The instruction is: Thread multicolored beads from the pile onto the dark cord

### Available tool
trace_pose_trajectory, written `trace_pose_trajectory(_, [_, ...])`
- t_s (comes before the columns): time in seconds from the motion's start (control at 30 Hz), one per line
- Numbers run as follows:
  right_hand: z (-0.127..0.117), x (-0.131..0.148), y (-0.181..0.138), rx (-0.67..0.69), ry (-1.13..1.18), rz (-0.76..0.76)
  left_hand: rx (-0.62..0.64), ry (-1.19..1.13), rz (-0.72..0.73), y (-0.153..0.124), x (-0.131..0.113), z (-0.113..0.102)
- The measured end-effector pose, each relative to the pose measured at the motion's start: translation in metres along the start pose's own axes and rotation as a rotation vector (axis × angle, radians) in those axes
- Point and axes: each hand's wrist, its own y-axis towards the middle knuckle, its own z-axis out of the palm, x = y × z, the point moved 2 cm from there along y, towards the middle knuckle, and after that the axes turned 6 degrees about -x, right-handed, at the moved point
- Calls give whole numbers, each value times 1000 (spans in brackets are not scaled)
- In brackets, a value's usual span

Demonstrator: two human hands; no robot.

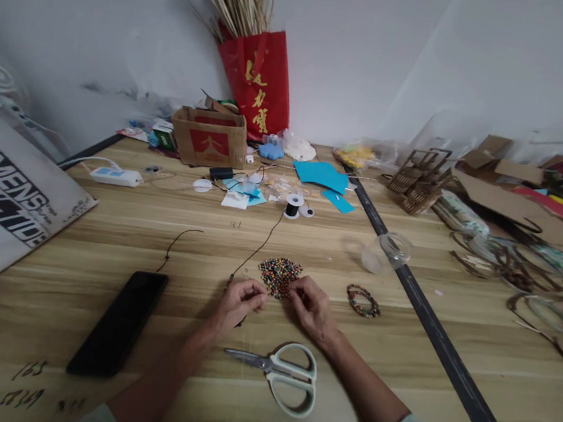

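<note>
Both forearms come in from the near edge of the wooden table (108,233) and angle toward each other, so the two hands meet at the near side of the bead pile (279,276), a small heap of mixed-colour beads.

The left hand (238,300) lies at the pile's near-left edge, knuckles up and wrist low on the wood. Its fingers are curled in, and thumb and forefinger are pressed together on the black cord (262,244). A short dark end of the cord shows below the palm. The cord runs away from the pile to a black spool (293,205) well beyond it.

The right hand (310,306) is at the pile's near-right edge, back of the hand up. Its fingers are bent and drawn together, with the tips touching the beads. Whether they pinch a bead is too small to tell.

Just right of the pile lies a finished bead bracelet (363,301). Farther right and beyond it, a clear plastic cup (388,250) lies on its side. Nearer than the pile, between the forearms, pale-handled scissors (280,372) lie flat with the blades pointing left. A black phone (119,323) lies face up to the near left of the pile. Far behind the pile, a cardboard box (210,138) and a red bag (257,81) stand against the wall.
</note>
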Motion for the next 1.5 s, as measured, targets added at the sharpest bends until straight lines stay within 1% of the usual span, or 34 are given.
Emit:
trace_pose_trajectory(0.1, [2, 2, -1, 74, -74, -61, -11, -8, -11, -1, -2, -1])
trace_pose_trajectory(0.23, [5, 1, -5, 176, -198, -94, -12, -26, -19, -1, -3, -1])
trace_pose_trajectory(0.47, [10, 1, -9, 234, -364, -137, -10, -56, -35, -2, -4, -1])
trace_pose_trajectory(0.63, [10, 3, -9, 238, -403, -133, -17, -75, -35, -3, -6, -1])
trace_pose_trajectory(0.87, [10, 4, -8, 251, -401, -117, -11, -62, -30, -2, -5, -1])
trace_pose_trajectory(1.17, [12, 2, -8, 278, -448, -146, 6, -44, -40, -2, -6, -1])
trace_pose_trajectory(1.5, [11, 2, -7, 265, -400, -139, -1, -36, -37, -2, -6, -1])
